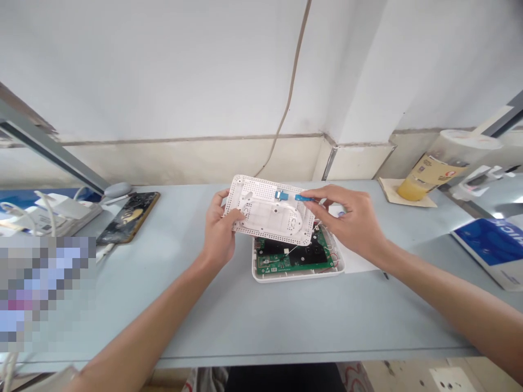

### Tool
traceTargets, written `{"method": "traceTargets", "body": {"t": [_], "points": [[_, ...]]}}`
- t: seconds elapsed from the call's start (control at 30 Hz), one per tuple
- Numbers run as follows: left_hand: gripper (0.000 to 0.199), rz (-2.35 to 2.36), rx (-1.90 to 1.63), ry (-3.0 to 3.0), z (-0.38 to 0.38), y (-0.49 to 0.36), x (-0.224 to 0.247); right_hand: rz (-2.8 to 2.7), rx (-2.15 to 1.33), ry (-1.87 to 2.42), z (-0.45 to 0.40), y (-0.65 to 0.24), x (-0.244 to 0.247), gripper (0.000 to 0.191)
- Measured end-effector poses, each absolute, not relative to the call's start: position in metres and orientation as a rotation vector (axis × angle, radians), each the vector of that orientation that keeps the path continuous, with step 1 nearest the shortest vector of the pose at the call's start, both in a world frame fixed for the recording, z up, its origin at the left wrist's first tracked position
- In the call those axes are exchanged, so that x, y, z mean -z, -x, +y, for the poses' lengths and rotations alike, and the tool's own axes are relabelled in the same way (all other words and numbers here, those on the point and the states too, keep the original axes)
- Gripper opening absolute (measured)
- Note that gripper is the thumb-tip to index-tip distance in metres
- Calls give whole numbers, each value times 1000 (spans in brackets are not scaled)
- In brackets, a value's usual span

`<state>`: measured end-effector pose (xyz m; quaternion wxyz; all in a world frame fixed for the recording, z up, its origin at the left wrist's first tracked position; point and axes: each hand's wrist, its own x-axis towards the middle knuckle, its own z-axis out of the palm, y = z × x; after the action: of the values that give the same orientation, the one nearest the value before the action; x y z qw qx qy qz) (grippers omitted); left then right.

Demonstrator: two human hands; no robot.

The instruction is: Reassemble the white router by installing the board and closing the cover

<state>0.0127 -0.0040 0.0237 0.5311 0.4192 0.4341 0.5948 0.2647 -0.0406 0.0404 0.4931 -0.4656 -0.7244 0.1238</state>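
My left hand grips a white perforated plastic cover by its left end, thumb on the face. A blue fiber optic adapter sits in the cover near its upper edge. Between the thumb and fingers of my right hand is a blue fiber optic connector, just right of the adapter with a small gap between them. Under the cover lies an open white casing with a green circuit board inside, partly hidden by the cover.
On the left of the grey-blue table lie a phone and white devices with cables. A drink cup stands on cardboard at the back right. A blue-and-white box is at the right edge. A cable hangs along the wall.
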Motion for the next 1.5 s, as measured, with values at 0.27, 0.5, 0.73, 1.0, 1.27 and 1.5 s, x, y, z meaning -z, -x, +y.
{"method": "traceTargets", "body": {"t": [0.27,0.5,0.73,1.0,1.27,1.5], "points": [[59,1009,-1459,-999,-5,-15,-23,-1887,-8,1031,-36,-265,-35,13],[57,957,-1458,-1024,-13,-20,-20,-1877,223,1019,-23,-272,-27,10],[59,950,-1496,-1002,-18,-25,-19,-1975,459,1006,-23,-274,-27,16],[57,973,-1481,-1019,-15,-23,-16,-1985,358,916,-23,-271,-19,15],[54,979,-1467,-1075,-15,-22,-11,-2046,420,1031,-28,-269,-19,21],[56,989,-1497,-1059,-14,-25,-10,-2204,568,1055,-25,-272,-21,23]]}}
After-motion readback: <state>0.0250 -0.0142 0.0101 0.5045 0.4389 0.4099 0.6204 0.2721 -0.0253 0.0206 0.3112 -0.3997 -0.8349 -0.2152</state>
